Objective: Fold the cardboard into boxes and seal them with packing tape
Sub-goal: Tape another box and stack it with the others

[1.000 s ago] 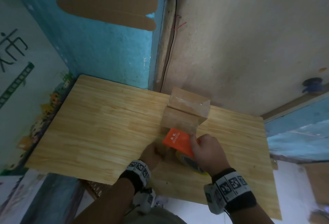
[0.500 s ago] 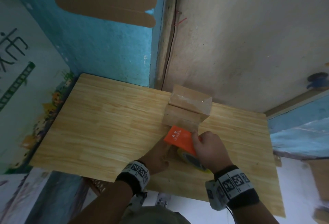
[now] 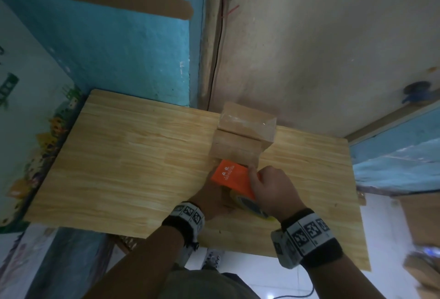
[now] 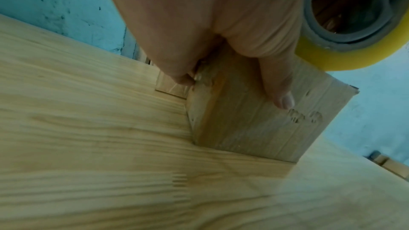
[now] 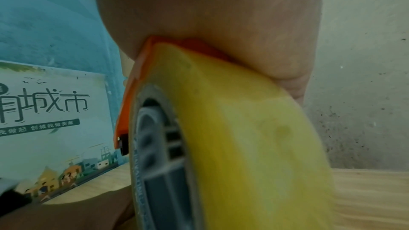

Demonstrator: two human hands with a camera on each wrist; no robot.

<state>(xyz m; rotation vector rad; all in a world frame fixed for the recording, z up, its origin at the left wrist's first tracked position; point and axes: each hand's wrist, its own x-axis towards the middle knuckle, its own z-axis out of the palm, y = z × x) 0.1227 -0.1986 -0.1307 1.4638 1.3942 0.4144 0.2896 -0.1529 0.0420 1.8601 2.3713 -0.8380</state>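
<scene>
My left hand (image 4: 199, 24) holds a small box (image 4: 250, 120) down on the tabletop (image 3: 142, 156), near the front edge. My fingers (image 4: 281, 92) lie flat on its side, and my thumb presses the edge. My right hand (image 3: 271, 189) is wrapped around the tape roll (image 5: 243, 137) with its orange cutter (image 3: 232, 177), right over the box. I think the box is light and dents easily, so I should press on its edges, not hard. Two taped boxes (image 3: 240, 132) sit just behind.
</scene>
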